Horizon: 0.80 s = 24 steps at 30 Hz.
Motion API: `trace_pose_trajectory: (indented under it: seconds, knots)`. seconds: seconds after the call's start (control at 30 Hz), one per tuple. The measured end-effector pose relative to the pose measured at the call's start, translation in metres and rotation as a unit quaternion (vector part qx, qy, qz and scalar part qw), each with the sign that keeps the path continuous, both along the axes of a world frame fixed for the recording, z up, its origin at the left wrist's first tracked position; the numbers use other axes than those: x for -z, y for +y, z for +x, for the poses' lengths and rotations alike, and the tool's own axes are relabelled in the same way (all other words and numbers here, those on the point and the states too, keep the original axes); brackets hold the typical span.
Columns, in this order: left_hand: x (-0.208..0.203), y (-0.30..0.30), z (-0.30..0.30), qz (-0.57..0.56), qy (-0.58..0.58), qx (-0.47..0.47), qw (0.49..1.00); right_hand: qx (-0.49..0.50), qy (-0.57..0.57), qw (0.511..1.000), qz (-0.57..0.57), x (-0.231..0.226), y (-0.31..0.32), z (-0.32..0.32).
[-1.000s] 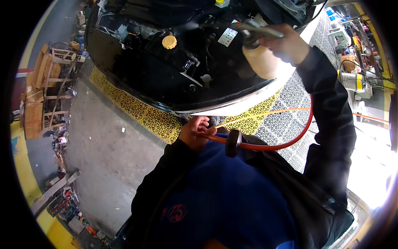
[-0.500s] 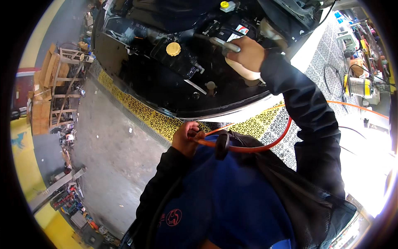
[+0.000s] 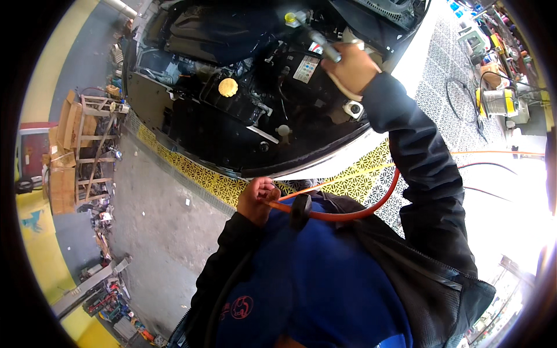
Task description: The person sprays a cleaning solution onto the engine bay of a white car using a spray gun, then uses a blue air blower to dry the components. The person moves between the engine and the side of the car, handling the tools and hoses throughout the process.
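My right hand is closed around a spray gun, whose silver barrel reaches over the open engine bay toward a small yellow cap at the far side. Motion blurs the barrel's tip. Close to my body, my left hand has its fingers curled round an orange hose. This hose loops right and passes up behind my right forearm, where its end is hidden. A black fitting sits on it beside my left hand. A larger yellow cap tops a dark reservoir in the bay.
Yellow and white floor grating runs along the car's front edge. At the left stand a wooden rack and cardboard. Cables and a yellow-white bucket lie to the right, near cluttered shelves.
The view has shifted slightly, showing more of the bay. My right hand has swung the spray gun's tip farther away, toward the small yellow cap. My left hand keeps its hold on the hose.
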<state>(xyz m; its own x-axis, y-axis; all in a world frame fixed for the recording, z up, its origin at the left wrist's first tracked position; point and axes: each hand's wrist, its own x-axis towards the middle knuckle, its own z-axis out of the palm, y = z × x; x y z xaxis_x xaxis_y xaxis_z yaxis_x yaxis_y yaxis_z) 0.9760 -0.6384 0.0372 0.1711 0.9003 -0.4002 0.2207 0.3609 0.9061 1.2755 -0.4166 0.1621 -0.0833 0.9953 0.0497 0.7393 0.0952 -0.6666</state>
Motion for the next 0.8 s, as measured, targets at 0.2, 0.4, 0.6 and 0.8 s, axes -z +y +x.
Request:
trace_pose_trajectory:
  seconds: [0.2,0.4,0.6,0.8]
  knots:
    - [0.004,0.002,0.011,0.041,0.008,0.035,0.998,-0.051,0.058,0.994,-0.073,-0.025,-0.021,0.037]
    - [-0.009,0.012,0.026,0.075,0.011,0.09,0.993,0.004,0.102,0.993,-0.054,-0.016,-0.051,0.055]
    - [0.01,0.005,0.027,0.088,-0.024,0.072,0.993,0.055,0.196,0.959,-0.195,-0.044,-0.07,0.067]
    - [0.0,0.011,0.021,0.064,-0.055,0.024,0.996,0.124,0.221,0.944,-0.211,-0.043,-0.068,0.074]
